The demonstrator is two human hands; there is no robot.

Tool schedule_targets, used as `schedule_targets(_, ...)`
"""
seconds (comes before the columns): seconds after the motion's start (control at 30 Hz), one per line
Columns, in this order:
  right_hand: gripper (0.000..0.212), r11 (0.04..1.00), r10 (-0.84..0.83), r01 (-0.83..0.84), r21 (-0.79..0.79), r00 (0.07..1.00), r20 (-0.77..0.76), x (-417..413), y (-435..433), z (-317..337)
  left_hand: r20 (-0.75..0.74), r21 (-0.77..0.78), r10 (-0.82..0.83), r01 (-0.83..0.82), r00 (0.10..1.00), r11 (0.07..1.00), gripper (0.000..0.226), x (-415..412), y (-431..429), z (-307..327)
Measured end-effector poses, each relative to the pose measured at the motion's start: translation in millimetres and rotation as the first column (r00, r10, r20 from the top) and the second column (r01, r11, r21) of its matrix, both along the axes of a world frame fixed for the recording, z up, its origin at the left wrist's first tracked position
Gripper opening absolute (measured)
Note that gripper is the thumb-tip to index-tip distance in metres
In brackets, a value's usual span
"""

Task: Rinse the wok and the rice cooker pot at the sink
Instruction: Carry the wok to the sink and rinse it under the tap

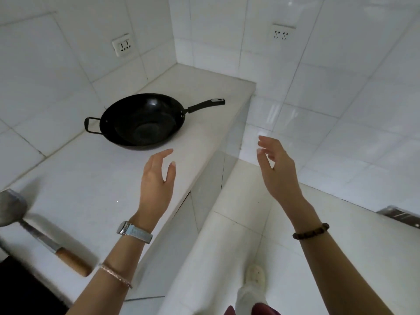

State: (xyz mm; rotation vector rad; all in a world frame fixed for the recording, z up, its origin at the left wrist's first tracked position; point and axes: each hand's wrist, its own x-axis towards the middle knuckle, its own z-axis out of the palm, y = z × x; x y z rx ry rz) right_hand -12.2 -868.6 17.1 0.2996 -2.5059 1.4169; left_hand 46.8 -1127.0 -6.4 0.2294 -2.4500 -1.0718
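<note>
A black wok (141,121) sits empty on the white counter (91,178), its long handle (205,105) pointing right toward the counter's end and a small loop handle on its left. My left hand (156,178) hovers over the counter just in front of the wok, fingers relaxed and holding nothing. Out past the counter's edge, my right hand (275,169) is raised over the floor, fingers loosely spread and empty. Neither hand touches the wok. No rice cooker pot and no sink are in view.
A metal spatula with a wooden handle (45,242) lies on the counter at the lower left. White tiled walls with two sockets (122,45) enclose the corner. The counter ends at the right above a white tiled floor (318,258).
</note>
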Motion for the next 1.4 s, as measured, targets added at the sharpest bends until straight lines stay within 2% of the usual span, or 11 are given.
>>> schedule_targets(0.43,0.031,0.990,0.138,-0.139,0.019,0.990,0.030,-168.8,82.6,4.3,0.048,0.039,0.116,-0.118,0.992,0.992,0.030,-117.8,97.3,-21.7)
schedule_targets(0.77,0.030,0.954,0.297,-0.300,0.009,0.948,0.112,-274.8,19.6,-11.0,0.168,0.072,0.219,-0.234,0.961,0.970,0.033,-207.8,70.4,-32.3)
schedule_targets(0.97,0.031,0.933,0.335,-0.352,0.075,0.925,0.177,-345.6,-23.0,-15.6,0.225,0.283,0.220,-0.280,0.949,0.917,0.031,-289.8,46.7,-44.9)
schedule_targets(1.07,0.033,0.916,0.348,-0.376,0.136,0.918,0.193,-378.9,-41.7,-17.1,0.314,0.510,0.164,-0.312,0.935,0.802,0.026,-322.7,44.0,-49.0)
schedule_targets(1.2,0.034,0.880,0.374,-0.417,0.228,0.903,0.210,-415.8,-65.9,-28.7,0.440,0.730,0.035,-0.380,0.897,0.568,0.022,-362.0,33.0,-63.0)
schedule_targets(1.23,0.035,0.867,0.381,-0.432,0.247,0.896,0.229,-422.6,-72.0,-32.6,0.457,0.779,0.012,-0.406,0.890,0.478,0.024,-369.6,30.4,-67.6)
schedule_targets(1.33,0.038,0.803,0.406,-0.509,0.309,0.848,0.341,-442.5,-89.8,-46.6,0.492,0.867,-0.064,-0.482,0.868,0.130,0.029,-394.0,24.3,-75.5)
schedule_targets(1.4,0.040,0.747,0.412,-0.573,0.336,0.797,0.442,-454.7,-100.5,-56.5,0.524,0.850,-0.087,-0.526,0.847,0.006,0.031,-407.8,20.2,-82.7)
